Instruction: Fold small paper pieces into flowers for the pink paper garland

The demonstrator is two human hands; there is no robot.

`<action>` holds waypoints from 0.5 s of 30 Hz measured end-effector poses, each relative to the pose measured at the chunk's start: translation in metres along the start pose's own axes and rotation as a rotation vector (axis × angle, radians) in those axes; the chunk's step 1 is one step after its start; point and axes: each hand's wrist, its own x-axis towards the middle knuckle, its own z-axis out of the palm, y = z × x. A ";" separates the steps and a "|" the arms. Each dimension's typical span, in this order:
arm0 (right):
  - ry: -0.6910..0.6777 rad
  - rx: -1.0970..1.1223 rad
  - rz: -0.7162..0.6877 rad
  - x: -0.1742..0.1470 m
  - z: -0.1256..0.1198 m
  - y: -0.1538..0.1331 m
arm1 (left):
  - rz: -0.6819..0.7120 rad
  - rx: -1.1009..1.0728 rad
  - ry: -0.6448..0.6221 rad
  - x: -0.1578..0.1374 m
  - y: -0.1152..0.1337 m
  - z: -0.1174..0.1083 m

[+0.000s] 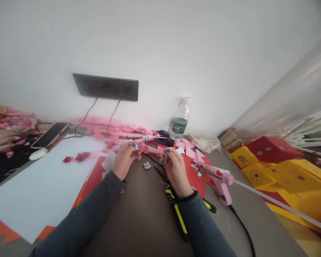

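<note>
My left hand (126,159) is closed, thumb and fingers pinched on a small white paper flower. Across from it, my right hand (173,169) has its fingertips pressed together; what they pinch is too small and blurred to name. Behind and between the hands lie pink paper flowers (143,148). A loose white paper flower (147,165) rests on the grey table (141,214) below them. Pliers with black and yellow handles (178,210) lie open, partly under my right hand and forearm. To the right rests a pink glue gun (220,182) with a glue stick in its back.
A water bottle (179,121) stands by the wall. White paper sheets (53,178) over red and orange paper cover the left. A phone (50,135) and another person's hand (5,141) are at far left. Yellow and red boxes (283,171) stand right; a black cord (243,225) trails forward.
</note>
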 end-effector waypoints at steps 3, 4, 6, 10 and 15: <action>-0.001 -0.033 -0.011 0.000 0.000 0.000 | 0.048 0.147 -0.032 0.000 -0.003 -0.002; -0.003 -0.039 -0.012 0.000 0.000 -0.001 | 0.071 0.224 -0.052 0.000 -0.004 -0.003; -0.002 -0.030 -0.013 0.000 0.000 -0.001 | 0.148 0.410 -0.094 -0.001 -0.007 -0.005; 0.005 -0.014 -0.019 -0.002 0.001 -0.001 | 0.338 0.870 -0.166 -0.003 -0.011 -0.008; 0.020 0.004 -0.002 -0.001 0.001 -0.001 | 0.459 1.003 -0.210 -0.003 -0.013 -0.008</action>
